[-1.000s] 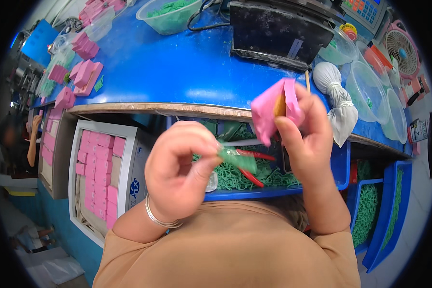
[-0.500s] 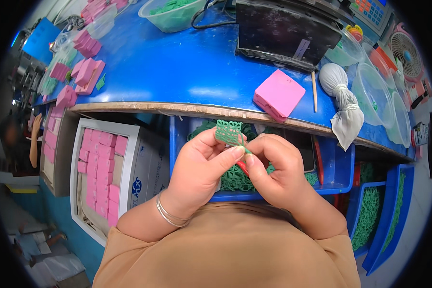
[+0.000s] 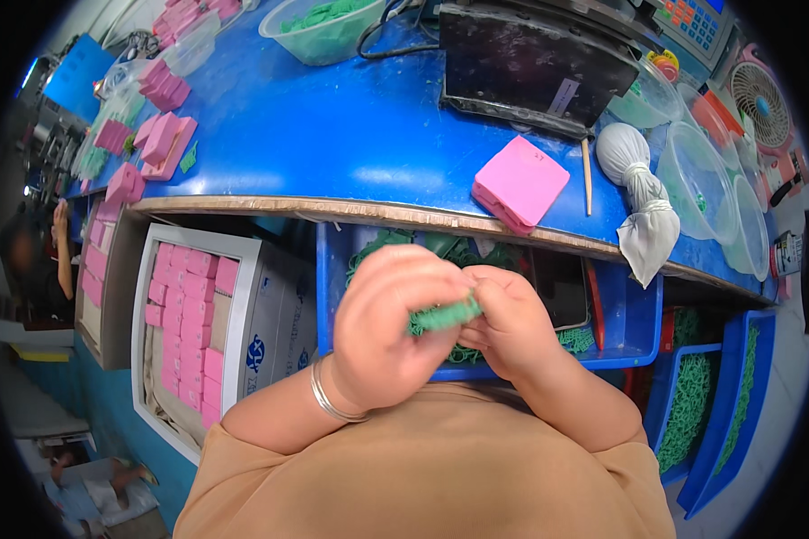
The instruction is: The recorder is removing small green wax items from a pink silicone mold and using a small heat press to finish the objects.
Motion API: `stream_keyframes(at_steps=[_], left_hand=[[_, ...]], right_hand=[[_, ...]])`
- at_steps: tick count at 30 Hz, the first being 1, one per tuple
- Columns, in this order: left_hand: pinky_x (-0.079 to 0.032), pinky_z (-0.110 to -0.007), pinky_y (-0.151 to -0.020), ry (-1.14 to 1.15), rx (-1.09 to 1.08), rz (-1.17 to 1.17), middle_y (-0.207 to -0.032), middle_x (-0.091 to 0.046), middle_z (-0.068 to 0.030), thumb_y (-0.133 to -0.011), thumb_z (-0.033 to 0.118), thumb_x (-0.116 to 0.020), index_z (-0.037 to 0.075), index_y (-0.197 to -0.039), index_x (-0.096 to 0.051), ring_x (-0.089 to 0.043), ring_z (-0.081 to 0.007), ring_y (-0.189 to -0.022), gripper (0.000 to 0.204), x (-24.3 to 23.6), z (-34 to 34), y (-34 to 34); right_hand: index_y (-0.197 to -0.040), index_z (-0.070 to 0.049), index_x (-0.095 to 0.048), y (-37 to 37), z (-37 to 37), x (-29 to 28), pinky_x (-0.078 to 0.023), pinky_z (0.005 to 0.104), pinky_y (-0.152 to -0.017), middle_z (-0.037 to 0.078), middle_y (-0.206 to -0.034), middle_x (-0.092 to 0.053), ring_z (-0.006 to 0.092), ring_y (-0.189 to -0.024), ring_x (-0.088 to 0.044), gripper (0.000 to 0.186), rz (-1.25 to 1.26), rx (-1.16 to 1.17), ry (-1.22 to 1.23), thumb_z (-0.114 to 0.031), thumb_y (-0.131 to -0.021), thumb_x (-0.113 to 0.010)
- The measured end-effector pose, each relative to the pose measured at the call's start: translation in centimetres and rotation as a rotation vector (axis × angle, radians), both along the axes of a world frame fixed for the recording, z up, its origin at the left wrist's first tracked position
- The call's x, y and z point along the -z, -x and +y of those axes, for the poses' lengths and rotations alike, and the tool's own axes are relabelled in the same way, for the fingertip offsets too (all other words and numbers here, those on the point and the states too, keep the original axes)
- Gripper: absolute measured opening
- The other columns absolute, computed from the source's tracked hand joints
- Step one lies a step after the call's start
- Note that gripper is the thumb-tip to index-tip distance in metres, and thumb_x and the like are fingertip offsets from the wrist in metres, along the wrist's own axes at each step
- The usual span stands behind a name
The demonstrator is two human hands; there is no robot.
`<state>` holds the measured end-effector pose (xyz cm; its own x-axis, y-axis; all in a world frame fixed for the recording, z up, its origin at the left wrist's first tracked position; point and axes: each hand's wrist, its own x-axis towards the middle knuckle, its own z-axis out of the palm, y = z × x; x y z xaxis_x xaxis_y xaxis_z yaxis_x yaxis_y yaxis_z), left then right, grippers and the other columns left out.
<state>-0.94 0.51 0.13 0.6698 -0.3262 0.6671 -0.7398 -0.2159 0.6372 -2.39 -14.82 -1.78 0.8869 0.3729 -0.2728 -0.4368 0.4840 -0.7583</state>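
Bright, with black, bent fisheye edges
Glare on the long, glossy blue tabletop (image 3: 333, 135); bare left hand (image 3: 382, 323) blurred.

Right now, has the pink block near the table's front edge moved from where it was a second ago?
Yes: the pink block went from the right hand down onto the blue table, left of the wooden stick.

A pink fan (image 3: 761, 106) stands near a keypad panel (image 3: 693, 29) with coloured buttons.
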Motion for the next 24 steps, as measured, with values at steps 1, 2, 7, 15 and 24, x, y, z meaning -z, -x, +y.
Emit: stream_keyframes(at_steps=[1,2,7,15,24], left_hand=[[-0.047,-0.032,-0.072,0.056,-0.013,0.145,-0.090,-0.062,-0.0103,-0.069,-0.008,-0.064,0.002,-0.089,-0.056,-0.059,-0.0238,-0.080,0.024,0.1,0.1,0.0],[-0.048,-0.028,-0.071,0.321,0.057,0.490,-0.090,-0.061,-0.0069,-0.076,-0.006,-0.062,0.002,-0.091,-0.055,-0.058,-0.0153,-0.081,0.019,-0.1,-0.4,0.4],[-0.047,-0.022,-0.071,0.512,0.212,1.000,-0.092,-0.059,-0.0023,-0.084,0.000,-0.058,0.001,-0.098,-0.053,-0.056,-0.0064,-0.084,0.015,-1.1,0.2,0.6],[-0.047,-0.022,-0.069,0.537,0.273,1.113,-0.090,-0.059,-0.0026,-0.084,0.000,-0.059,0.001,-0.097,-0.053,-0.056,-0.0068,-0.082,0.014,-1.3,-0.5,1.2],[-0.048,-0.027,-0.077,0.422,0.238,0.966,-0.098,-0.059,-0.0071,-0.084,-0.002,-0.059,-0.004,-0.109,-0.055,-0.058,-0.0129,-0.088,0.026,-1.1,-0.2,1.3]], right_hand=[[-0.066,-0.006,-0.051,-0.1,-0.3,0.7,-0.027,0.0207,-0.045,-0.004,-0.055,-0.041,0.0044,-0.051,-0.037,0.029,0.061,-0.065,-0.116,-0.017,-0.092,-0.046],[-0.072,-0.005,-0.055,0.0,-0.9,1.3,-0.029,0.0201,-0.048,-0.004,-0.057,-0.042,0.0040,-0.053,-0.038,0.028,0.007,-0.131,-0.088,-0.020,-0.094,-0.046],[-0.090,-0.003,-0.054,1.1,-0.5,-0.1,-0.034,0.0184,-0.055,-0.002,-0.074,-0.050,0.0025,-0.063,-0.041,0.011,-0.212,0.083,0.289,-0.012,-0.092,-0.049],[-0.090,-0.003,-0.053,1.9,-0.8,-1.3,-0.034,0.0178,-0.056,-0.002,-0.078,-0.051,0.0016,-0.065,-0.041,0.010,-0.407,0.109,0.250,-0.012,-0.093,-0.051],[-0.087,-0.005,-0.051,2.0,-0.7,-1.2,-0.033,0.0175,-0.051,-0.002,-0.072,-0.050,0.0023,-0.058,-0.040,0.013,-0.346,0.151,0.165,-0.015,-0.095,-0.047]])
